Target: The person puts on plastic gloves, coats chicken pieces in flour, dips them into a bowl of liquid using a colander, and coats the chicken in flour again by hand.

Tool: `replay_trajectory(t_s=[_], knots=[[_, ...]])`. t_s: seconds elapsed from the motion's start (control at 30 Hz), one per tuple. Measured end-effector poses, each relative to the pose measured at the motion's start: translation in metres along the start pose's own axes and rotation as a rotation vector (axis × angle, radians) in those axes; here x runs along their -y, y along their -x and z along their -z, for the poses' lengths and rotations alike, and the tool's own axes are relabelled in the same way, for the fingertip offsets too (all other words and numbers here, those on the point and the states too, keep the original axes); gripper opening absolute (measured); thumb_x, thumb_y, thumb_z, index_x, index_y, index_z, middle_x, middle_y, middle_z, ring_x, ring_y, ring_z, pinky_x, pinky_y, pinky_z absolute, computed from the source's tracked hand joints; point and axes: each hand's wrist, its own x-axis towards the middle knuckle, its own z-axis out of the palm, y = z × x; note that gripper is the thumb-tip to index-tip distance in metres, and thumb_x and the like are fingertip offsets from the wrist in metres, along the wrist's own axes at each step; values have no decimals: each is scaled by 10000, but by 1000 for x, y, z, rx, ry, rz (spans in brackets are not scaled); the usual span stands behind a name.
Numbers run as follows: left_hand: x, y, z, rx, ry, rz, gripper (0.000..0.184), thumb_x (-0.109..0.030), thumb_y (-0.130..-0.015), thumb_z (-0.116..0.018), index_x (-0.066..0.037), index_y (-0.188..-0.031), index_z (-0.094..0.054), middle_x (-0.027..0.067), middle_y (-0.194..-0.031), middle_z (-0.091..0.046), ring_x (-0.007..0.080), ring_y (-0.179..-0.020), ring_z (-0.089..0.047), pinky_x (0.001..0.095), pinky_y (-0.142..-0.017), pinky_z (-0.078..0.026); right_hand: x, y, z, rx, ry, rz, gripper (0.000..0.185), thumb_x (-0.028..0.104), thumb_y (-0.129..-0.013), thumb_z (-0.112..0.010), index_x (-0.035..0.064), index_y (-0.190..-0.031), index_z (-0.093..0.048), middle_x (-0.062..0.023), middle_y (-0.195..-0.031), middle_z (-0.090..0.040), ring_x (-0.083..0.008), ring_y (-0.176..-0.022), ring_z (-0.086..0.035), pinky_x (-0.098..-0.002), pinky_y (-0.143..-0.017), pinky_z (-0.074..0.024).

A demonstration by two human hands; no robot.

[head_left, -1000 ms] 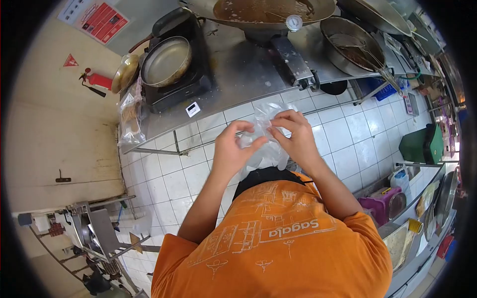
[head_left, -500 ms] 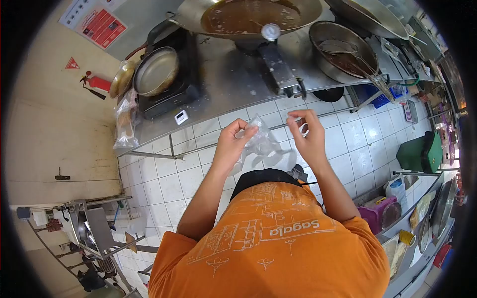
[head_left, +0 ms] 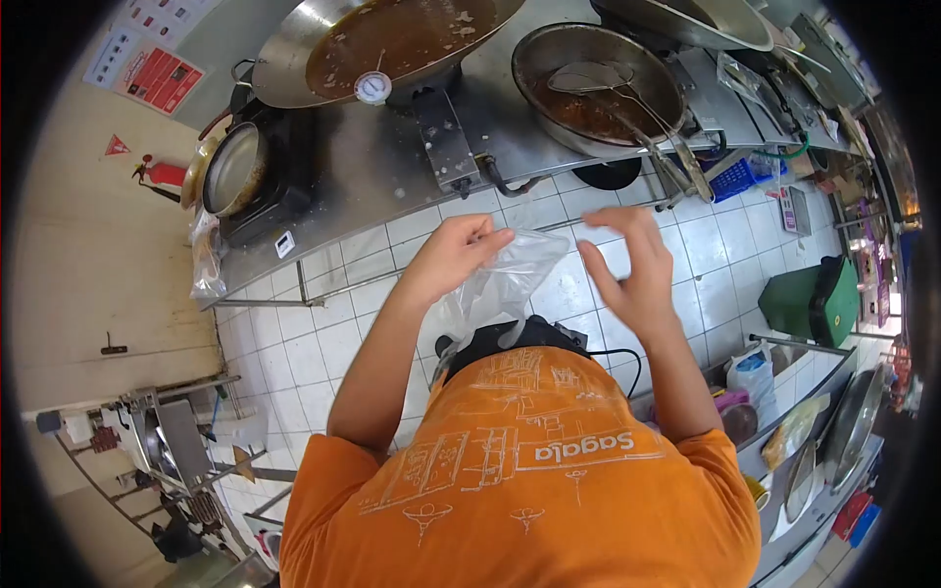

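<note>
A clear plastic bag point(head_left: 510, 274) hangs in front of my waist, above the tiled floor. My left hand point(head_left: 456, 257) pinches its upper left edge between thumb and fingers. To the right of the bag, my right hand point(head_left: 632, 269) is raised with thumb and fingers apart, holding nothing. A small gap lies between its fingertips and the bag's right corner.
Ahead on the steel counter point(head_left: 363, 176) are a wok of brown liquid point(head_left: 392, 44) with a dial thermometer point(head_left: 372, 88), a steel bowl point(head_left: 598, 93) with strainers, and a pan point(head_left: 235, 169). A green bin point(head_left: 809, 302) stands right; a side counter holds lids.
My right hand has let go of the bag and moved right, while my left hand keeps its pinch. The view has turned right, so the wok and bowl appear farther left.
</note>
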Motion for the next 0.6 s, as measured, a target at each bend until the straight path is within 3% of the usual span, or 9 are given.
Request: replay_trajectory(t_s=[0.07, 0.1, 0.2, 0.3, 0.4, 0.43, 0.53, 0.57, 0.6], knots=[[-24, -8, -14, 58, 53, 66, 375, -234, -933, -621, -103, -638, -431, -62, -609, -459, 21, -576, -368, 214, -512, -292, 11, -4, 8, 111, -182, 216, 241, 20, -819, -668, 36, -1053, -610, -115, -954, -633, -289, -786, -630, -343, -701, -517], [-33, -12, -20, 90, 76, 90, 379, -242, -937, -615, -99, -639, -431, -60, -610, -462, 24, -579, -374, 218, -512, -300, 15, -4, 3, 166, -263, 90, 167, 12, -810, -626, 23, -976, -617, -128, -885, -637, -324, -770, -636, -371, -690, -527], [-32, -32, -30, 38, -116, -69, 384, -269, -945, -599, -85, -650, -435, -60, -613, -452, 28, -593, -398, 231, -511, -327, -29, 14, -15, 678, -10, 57, 83, 27, -802, -588, 15, -879, -615, -131, -826, -652, -333, -754, -655, -383, -652, -534], [-29, -44, -59, 10, -516, -234, 295, -253, -916, -582, -41, -725, -506, 89, -625, -555, 250, -577, -532, 359, -549, -427, -19, 21, -18, 775, 197, 408, 105, 105, -769, -576, 18, -766, -634, -130, -757, -657, -303, -694, -666, -405, -628, -536], [-42, -40, -78, -8, -745, -279, 201, -222, -893, -571, -50, -789, -563, 185, -713, -607, 381, -682, -591, 450, -614, -470, -21, 17, -12, 791, 271, 643, 245, 245, -864, -565, 30, -786, -656, -124, -783, -655, -265, -705, -660, -378, -640, -530], [-48, -38, -83, -14, -795, -273, 172, -211, -886, -568, -57, -810, -581, 212, -748, -619, 417, -727, -603, 480, -638, -480, -23, 16, -11, 1032, 336, 649, 258, 262, -863, -567, 30, -815, -671, -131, -813, -665, -294, -741, -658, -401, -683, -524], [-61, -26, -102, 99, -819, -237, 167, -225, -892, -559, -64, -864, -596, 202, -769, -640, 399, -762, -634, 492, -641, -494, -47, 33, -24, 1012, 90, 456, 268, 271, -861, -576, 25, -906, -673, -146, -888, -674, -339, -830, -642, -428, -741, -509], [-59, -25, -111, 74, -858, -277, 180, -236, -891, -562, -58, -878, -590, 201, -760, -640, 394, -751, -637, 488, -631, -497, -53, 33, -26, 842, -138, 282, 363, 286, -873, -555, 20, -1109, -630, -178, -1094, -647, -353, -1020, -607, -426, -867, -481], [-54, -25, -119, 47, -896, -315, 195, -246, -890, -565, -52, -892, -584, 200, -750, -641, 389, -741, -641, 485, -622, -500, -64, 35, -32, 792, -142, 263, 385, 288, -887, -536, 33, -1170, -589, -180, -1159, -610, -341, -1076, -578, -419, -907, -459]])
